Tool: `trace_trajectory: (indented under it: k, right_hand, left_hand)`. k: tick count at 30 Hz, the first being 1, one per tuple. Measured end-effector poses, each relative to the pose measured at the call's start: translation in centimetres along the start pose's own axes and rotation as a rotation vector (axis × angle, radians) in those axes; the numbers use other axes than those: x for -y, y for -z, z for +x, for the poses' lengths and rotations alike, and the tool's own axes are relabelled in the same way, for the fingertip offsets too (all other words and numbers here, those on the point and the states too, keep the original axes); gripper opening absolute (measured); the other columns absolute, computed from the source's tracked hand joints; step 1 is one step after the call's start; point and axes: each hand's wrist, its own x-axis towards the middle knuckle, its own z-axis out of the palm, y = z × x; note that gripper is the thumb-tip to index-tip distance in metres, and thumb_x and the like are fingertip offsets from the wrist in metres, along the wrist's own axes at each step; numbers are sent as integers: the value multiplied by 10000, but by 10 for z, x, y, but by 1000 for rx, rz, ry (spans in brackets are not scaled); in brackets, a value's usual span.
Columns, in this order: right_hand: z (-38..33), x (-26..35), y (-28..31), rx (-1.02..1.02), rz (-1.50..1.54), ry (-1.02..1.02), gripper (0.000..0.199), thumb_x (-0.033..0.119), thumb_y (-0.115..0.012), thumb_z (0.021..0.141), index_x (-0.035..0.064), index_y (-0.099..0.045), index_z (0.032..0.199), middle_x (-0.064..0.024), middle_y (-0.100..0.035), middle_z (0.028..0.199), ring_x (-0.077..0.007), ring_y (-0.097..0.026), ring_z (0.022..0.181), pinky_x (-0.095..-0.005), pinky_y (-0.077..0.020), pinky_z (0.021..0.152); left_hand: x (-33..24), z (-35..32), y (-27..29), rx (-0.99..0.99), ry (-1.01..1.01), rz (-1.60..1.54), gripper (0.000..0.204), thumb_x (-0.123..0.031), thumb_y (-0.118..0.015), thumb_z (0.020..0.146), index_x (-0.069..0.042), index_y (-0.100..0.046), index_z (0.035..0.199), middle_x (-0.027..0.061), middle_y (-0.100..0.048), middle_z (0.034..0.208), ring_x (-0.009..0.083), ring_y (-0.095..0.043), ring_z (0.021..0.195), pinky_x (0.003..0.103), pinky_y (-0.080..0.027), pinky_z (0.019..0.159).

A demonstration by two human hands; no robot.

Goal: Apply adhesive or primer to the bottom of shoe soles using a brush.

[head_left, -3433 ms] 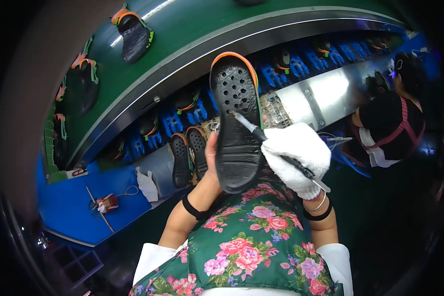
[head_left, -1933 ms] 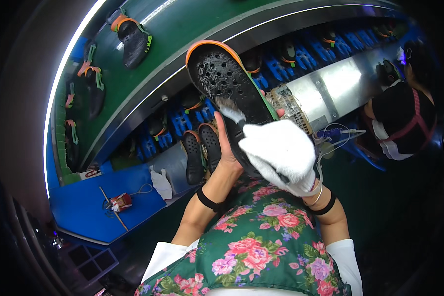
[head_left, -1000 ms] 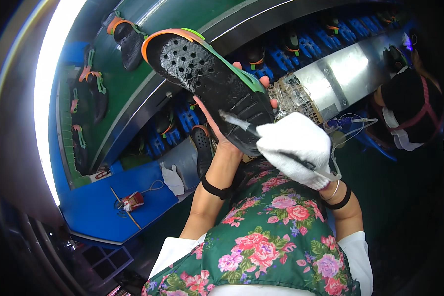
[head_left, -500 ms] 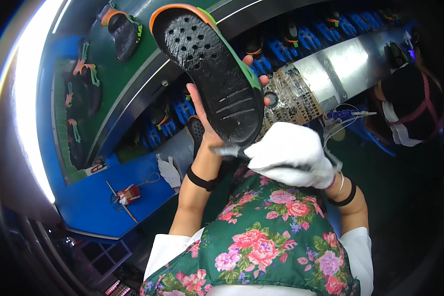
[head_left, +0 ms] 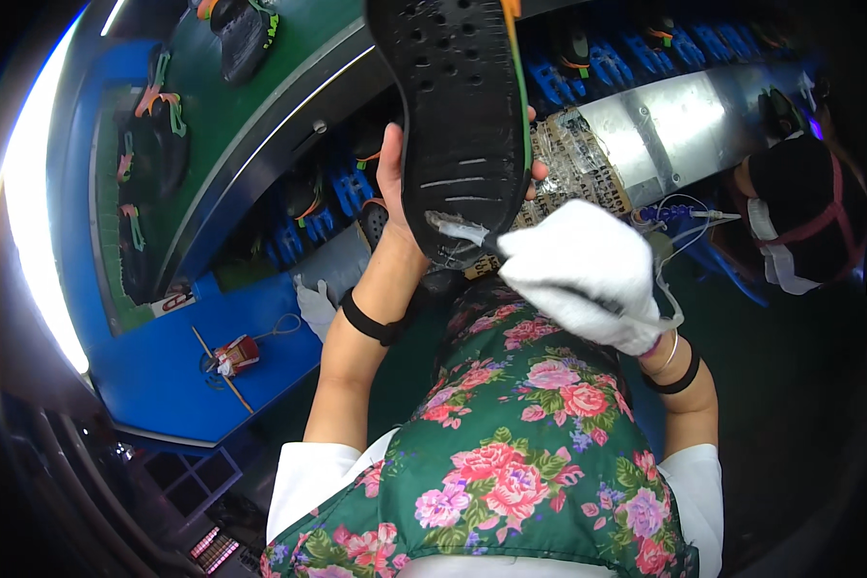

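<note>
My bare left hand (head_left: 402,207) supports a black shoe sole (head_left: 464,125) from behind, its thumb on the left edge and fingertips showing past the right edge. Round holes dot the upper half of the sole, short grooves cross it lower down, and green and orange show along its right side. In a white glove, my right hand (head_left: 583,275) grips a small brush (head_left: 459,229) by its dark handle. The pale bristles lie against the sole's lower end, where the surface looks wet. Much of the handle is hidden in the glove.
Similar black, orange and green shoe parts (head_left: 241,43) lie on the green conveyor at upper left. Blue holders (head_left: 609,77) line a rack behind. A blue table (head_left: 173,371) at left bears a red-and-white object (head_left: 236,356). Another person (head_left: 804,202) sits at right.
The sole has turned more upright and shifted right and upward. My right hand has risen slightly, and the brush now rests on the sole's lower end rather than just below it.
</note>
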Motion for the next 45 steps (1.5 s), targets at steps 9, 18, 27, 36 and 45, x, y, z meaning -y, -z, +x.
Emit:
trace_trajectory:
  k: [9,18,27,36,45]
  right_hand:
    - [3,2,9,10,170,-113,194,43,-859,754,81,-804,936,-94,-785,973,-240,-746,863,-342,-579,797]
    - [-3,13,0,243,106,81,347,69,-809,757,121,-786,1099,-92,-770,1087,-254,-721,845,-362,-582,727]
    - [4,7,5,297,-83,189,301,70,-751,789,65,-759,1090,-114,-753,1097,-294,-719,844,-370,-597,736]
    - [10,-4,11,294,-38,115,354,63,-807,772,144,-772,1116,-71,-753,1162,-256,-698,856,-360,-579,760]
    - [26,-2,-2,174,103,-5,223,50,-855,758,102,-804,968,-74,-781,981,-253,-719,829,-342,-568,762]
  left_hand:
    - [-13,-10,5,-33,189,69,1021,-728,-525,903,-49,-262,1618,292,-322,1600,567,-541,1254,625,-500,1038]
    - [-30,-14,7,-220,268,-35,482,-307,-582,991,42,-655,1315,221,-721,1225,303,-745,1047,402,-600,947]
    - [-43,-6,-13,-301,324,147,374,-243,-604,989,63,-715,1172,195,-768,1055,251,-776,873,341,-642,814]
    - [-42,0,-18,-349,309,206,379,-252,-644,967,60,-717,1169,185,-772,1022,224,-776,824,305,-645,755]
    - [-51,3,18,-197,266,27,457,-324,-593,981,28,-695,1255,198,-746,1145,286,-755,988,396,-608,906]
